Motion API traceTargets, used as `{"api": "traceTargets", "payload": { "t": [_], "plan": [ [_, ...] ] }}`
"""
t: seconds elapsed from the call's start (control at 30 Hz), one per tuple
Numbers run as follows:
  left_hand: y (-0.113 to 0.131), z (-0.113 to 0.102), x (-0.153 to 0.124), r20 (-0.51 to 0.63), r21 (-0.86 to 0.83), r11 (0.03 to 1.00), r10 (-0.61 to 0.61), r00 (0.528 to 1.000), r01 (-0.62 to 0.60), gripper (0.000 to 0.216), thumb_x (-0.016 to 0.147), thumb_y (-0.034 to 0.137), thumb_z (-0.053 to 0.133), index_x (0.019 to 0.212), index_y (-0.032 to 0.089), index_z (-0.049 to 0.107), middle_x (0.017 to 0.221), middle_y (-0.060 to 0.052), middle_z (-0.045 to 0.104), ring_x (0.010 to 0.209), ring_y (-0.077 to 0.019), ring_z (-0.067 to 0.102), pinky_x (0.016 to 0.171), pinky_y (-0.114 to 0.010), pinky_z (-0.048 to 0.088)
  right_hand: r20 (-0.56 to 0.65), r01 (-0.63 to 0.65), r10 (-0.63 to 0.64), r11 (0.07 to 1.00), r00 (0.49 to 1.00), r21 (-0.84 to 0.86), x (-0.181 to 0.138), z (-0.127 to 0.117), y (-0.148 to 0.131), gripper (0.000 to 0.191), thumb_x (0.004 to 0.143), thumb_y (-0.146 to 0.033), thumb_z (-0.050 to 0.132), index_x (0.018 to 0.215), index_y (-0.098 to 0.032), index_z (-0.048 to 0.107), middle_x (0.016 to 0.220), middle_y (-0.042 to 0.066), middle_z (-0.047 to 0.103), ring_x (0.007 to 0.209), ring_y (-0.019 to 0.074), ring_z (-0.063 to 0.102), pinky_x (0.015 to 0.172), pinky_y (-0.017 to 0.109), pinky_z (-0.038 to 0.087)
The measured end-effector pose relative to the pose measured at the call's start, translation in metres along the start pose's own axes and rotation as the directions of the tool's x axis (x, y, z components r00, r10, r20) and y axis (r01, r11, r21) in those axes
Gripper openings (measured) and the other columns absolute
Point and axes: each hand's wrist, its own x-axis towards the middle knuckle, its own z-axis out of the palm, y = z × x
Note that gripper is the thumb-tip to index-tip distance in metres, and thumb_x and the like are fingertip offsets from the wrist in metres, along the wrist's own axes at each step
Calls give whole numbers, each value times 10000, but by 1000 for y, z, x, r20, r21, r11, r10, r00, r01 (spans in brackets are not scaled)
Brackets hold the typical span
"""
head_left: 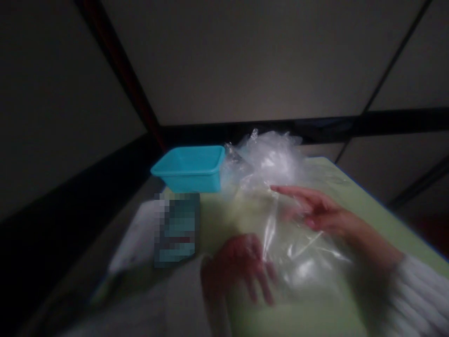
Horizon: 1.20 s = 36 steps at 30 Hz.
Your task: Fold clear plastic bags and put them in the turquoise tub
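Observation:
A clear plastic bag [305,269] lies spread and creased over the front and middle of a green table. My left hand [243,262] is at its left part, fingers apart and pointing down toward me, with the film seeming to cover the fingertips. Over the right part of the bag is my right hand [317,208]. Its index finger stretches out to the left and the thumb sits apart below; the other fingers are blurred behind the film. Beyond both hands a crumpled heap of clear plastic bags [271,159] rests at the far side.
A turquoise plastic basin [189,183] stands at the far left of the green table [354,196], touching or close to the plastic heap. Nearer, a pixelated phone-like object [178,229] lies by a white sheet [135,234]. Behind rises a grey panelled wall [252,61].

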Motion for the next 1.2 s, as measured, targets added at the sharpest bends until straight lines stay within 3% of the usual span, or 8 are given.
{"api": "traceTargets", "payload": {
  "t": [0.13, 0.23, 0.43, 0.57, 0.73, 0.9, 1.03, 1.2],
  "plan": [
    [-1, -4, 6, -148, 18, 1000, -8, 989, 10, 300, 608, 271, 730, 771, 171, 500, 792, -22, 662, 647, -160, 654, 474, -200, 473, 64, -120, 125, 989, 990, -81, 0, -8, 6, 619, 751, -112, 690, 1293, -345, 502, 1461, 36, 374, 997, 141, 633, 653, 150, 503],
    [0, -6, 10, -248, 72, 997, 30, 968, -12, 317, 590, 234, 707, 806, 171, 483, 810, -17, 651, 553, -106, 594, 427, -169, 415, 63, -165, 173, 980, 983, -111, 3, -17, 19, 641, 743, -113, 703, 1307, -315, 473, 1349, 59, 493, 945, 127, 646, 738, 207, 510],
    [3, -5, 8, -319, 75, 996, 78, 945, -56, 450, 551, 228, 699, 951, 203, 494, 599, 89, 481, 392, -27, 350, 354, -137, 279, -174, -183, 147, 960, 974, -213, 7, -32, 36, 599, 723, -182, 703, 1274, -204, 468, 1039, 71, 617, 793, 140, 647, 735, 298, 536],
    [2, -7, 9, -393, 178, 979, 159, 906, -94, 478, 561, 204, 697, 989, 214, 483, 549, 115, 424, 383, -18, 299, 362, -129, 229, -292, -149, 16, 885, 956, -442, 7, -34, 37, 511, 756, -199, 643, 1239, -188, 478, 970, 73, 635, 775, 166, 639, 722, 343, 543],
    [0, -17, 14, -579, 336, 931, 323, 749, -141, 407, 597, 200, 645, 958, 199, 458, 542, 128, 436, 372, -16, 299, 392, -137, 230, -382, -189, -176, 642, 907, -743, 6, -39, 40, 372, 808, -192, 544, 1178, -176, 515, 1031, 121, 635, 833, 224, 636, 650, 361, 540],
    [3, -23, 16, -659, 421, 896, 408, 632, -141, 393, 613, 259, 649, 947, 188, 453, 578, 113, 467, 417, -39, 365, 425, -152, 266, -385, -222, -398, 397, 833, -891, 4, -38, 35, 248, 830, -171, 486, 1059, -159, 580, 1080, 148, 613, 883, 250, 607, 704, 397, 517],
    [3, -31, 18, -704, 463, 874, 465, 537, -148, 400, 602, 261, 647, 941, 184, 450, 629, 86, 482, 493, -71, 447, 465, -169, 313, -328, -153, -307, 478, 893, -865, 8, -17, 27, 137, 855, -218, 493, 872, -166, 618, 849, 79, 651, 710, 177, 601, 588, 290, 494],
    [1, -39, 16, -678, 648, 743, 664, 316, -168, 365, 614, 211, 623, 933, 198, 444, 778, 42, 489, 645, -103, 499, 584, -206, 398, -171, -113, -20, 671, 985, -733, 13, 2, 31, 150, 848, -274, 529, 785, -157, 600, 699, 28, 605, 600, 126, 539, 522, 235, 437]
  ]
}}
